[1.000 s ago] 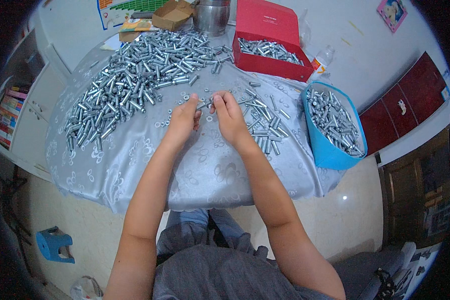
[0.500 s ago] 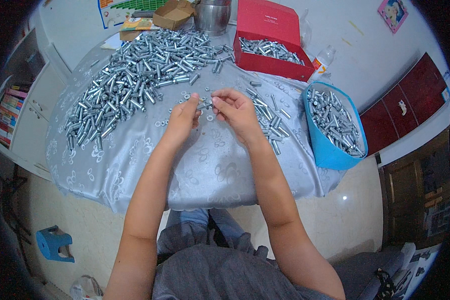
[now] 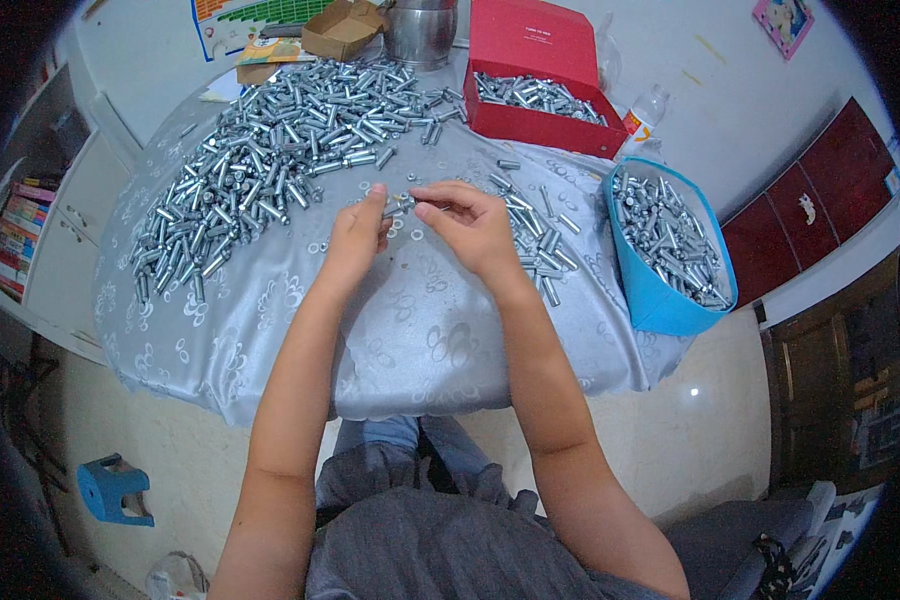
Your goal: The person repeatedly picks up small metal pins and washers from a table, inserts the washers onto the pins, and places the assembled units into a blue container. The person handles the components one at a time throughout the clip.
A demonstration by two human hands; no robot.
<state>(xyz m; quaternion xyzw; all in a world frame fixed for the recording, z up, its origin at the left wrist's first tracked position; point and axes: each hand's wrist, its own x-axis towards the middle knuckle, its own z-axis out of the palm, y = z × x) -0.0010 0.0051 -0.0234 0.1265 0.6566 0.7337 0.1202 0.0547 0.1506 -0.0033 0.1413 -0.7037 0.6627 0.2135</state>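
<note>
Between my two hands, over the middle of the table, is a silver expansion bolt (image 3: 398, 207). My left hand (image 3: 356, 235) grips its body with the thumb pointing up. The fingers of my right hand (image 3: 472, 226) pinch at its other end; whether they also hold a nut or washer is hidden. Loose washers and nuts (image 3: 417, 236) lie on the cloth around my fingertips. A big heap of silver bolts (image 3: 270, 150) spreads over the left and far side. A smaller group of bolts (image 3: 540, 240) lies just right of my right hand.
A red box (image 3: 540, 135) with its lid raised holds more bolts at the far right. Nearer stands a blue fabric bin (image 3: 675, 318) full of bolts, beside a plastic bottle (image 3: 646, 118). A metal pot (image 3: 420, 35) and cardboard box (image 3: 342, 30) stand behind the heap.
My right hand has turned slightly and its fingers have closed in on the bolt's end. The left hand still holds the bolt in nearly the same place.
</note>
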